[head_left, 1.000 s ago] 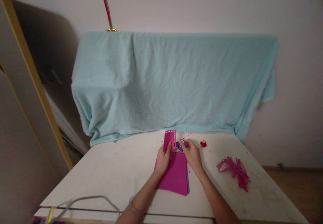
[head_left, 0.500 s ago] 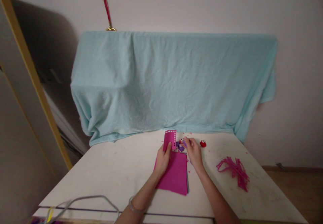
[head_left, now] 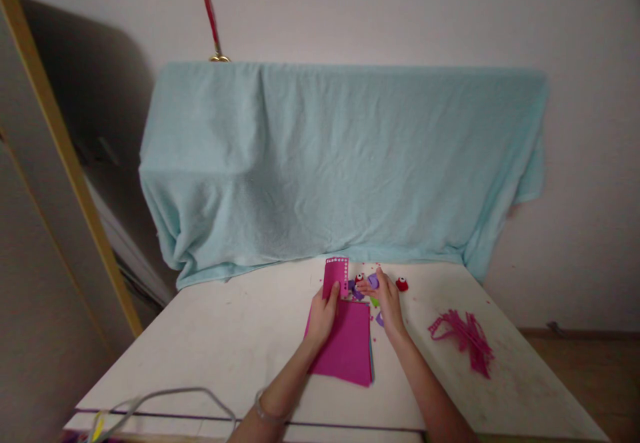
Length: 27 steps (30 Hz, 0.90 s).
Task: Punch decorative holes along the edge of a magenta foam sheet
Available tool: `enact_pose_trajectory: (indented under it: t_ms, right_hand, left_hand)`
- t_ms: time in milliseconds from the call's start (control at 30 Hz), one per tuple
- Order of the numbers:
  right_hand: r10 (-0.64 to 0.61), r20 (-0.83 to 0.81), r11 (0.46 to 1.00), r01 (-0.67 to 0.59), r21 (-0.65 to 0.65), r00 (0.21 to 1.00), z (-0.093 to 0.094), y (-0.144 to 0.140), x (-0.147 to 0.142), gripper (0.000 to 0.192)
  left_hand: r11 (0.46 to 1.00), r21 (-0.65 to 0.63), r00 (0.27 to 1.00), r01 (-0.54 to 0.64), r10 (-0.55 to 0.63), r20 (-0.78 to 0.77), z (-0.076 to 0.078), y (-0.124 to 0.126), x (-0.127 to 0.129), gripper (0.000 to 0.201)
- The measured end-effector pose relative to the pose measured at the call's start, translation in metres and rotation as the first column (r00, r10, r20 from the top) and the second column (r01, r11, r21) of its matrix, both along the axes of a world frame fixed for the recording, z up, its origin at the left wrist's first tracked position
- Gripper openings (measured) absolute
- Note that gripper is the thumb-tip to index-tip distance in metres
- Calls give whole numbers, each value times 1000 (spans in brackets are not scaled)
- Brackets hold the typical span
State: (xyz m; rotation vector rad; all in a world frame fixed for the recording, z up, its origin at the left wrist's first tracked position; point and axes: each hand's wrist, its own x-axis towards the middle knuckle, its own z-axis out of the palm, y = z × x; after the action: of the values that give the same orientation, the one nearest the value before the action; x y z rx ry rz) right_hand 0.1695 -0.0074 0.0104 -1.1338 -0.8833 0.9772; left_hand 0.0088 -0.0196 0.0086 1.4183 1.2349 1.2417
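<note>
Left hand [head_left: 323, 313] pinches the upright magenta punched paper strip [head_left: 336, 277] above the flat magenta paper sheet [head_left: 345, 346]. Right hand [head_left: 384, 296], fingers loosely spread, touches the small purple plastic punch [head_left: 373, 280] just beside the strip.

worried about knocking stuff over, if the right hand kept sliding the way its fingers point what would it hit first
The right hand points up and left across the table. First in line is the small purple punch at its fingertips, then probably the red one beside it; depth is hard to judge here.
</note>
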Motion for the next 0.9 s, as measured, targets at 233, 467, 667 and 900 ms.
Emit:
enact_pose_trajectory:
  t_ms: [233, 467, 667, 900]
  right_hand:
    - [82, -158, 992, -95, -80, 984, 0, -2, 1, 53]
    - [50, -82, 998, -54, -46, 995, 1, -2, 0, 51]
    - [106, 9, 994, -106, -1, 994, 7, -8, -5, 40]
    - [288, -39, 955, -290, -60, 957, 11, -10, -13, 39]
  left_hand:
    - [1000, 5, 1000, 8, -8, -13, -14, 5, 1, 56]
    - [1000, 8, 999, 16, -16, -39, -16, 6, -1, 55]
    - [1000, -3, 998, 23, -23, -63, -17, 7, -1, 57]
    - [999, 31, 988, -22, 26, -149, -20, 8, 1, 60]
